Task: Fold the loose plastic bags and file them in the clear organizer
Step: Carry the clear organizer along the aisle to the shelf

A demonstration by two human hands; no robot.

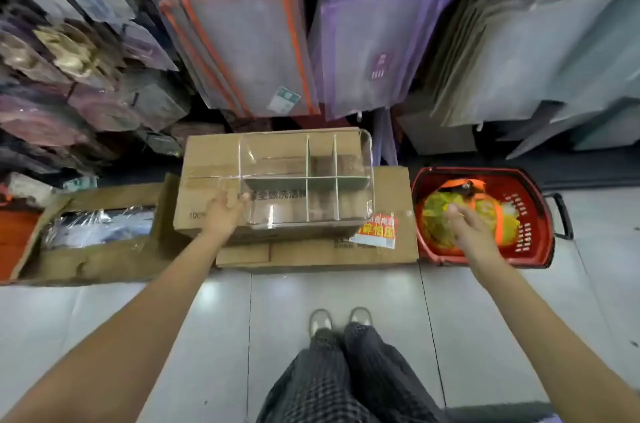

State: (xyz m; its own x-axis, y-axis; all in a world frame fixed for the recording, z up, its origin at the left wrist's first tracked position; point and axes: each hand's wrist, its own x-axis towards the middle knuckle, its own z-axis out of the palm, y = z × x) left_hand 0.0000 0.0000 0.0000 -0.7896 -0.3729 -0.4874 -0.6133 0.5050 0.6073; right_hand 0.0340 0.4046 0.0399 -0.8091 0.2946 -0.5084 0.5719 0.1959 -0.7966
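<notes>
Head view: left hand (227, 211) rests relaxed against the clear organizer (306, 180); right of it, the open right hand (464, 223) hovers over basketed plastic bags (438, 218). Light, limp and likely slippery, they are best pinched at an edge.

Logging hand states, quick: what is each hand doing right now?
Left hand: open, touching the organizer.
Right hand: open, over the bags in the basket, holding nothing.

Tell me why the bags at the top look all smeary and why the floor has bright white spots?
In the head view, the hanging bags are blurred and stretched by the wide-angle lens; the floor tiles are glossy and reflect overhead light as white patches; the clear organizer catches small glints along its edges; the right hand over the red basket looks slightly smeared, the left hand sharper.
</notes>
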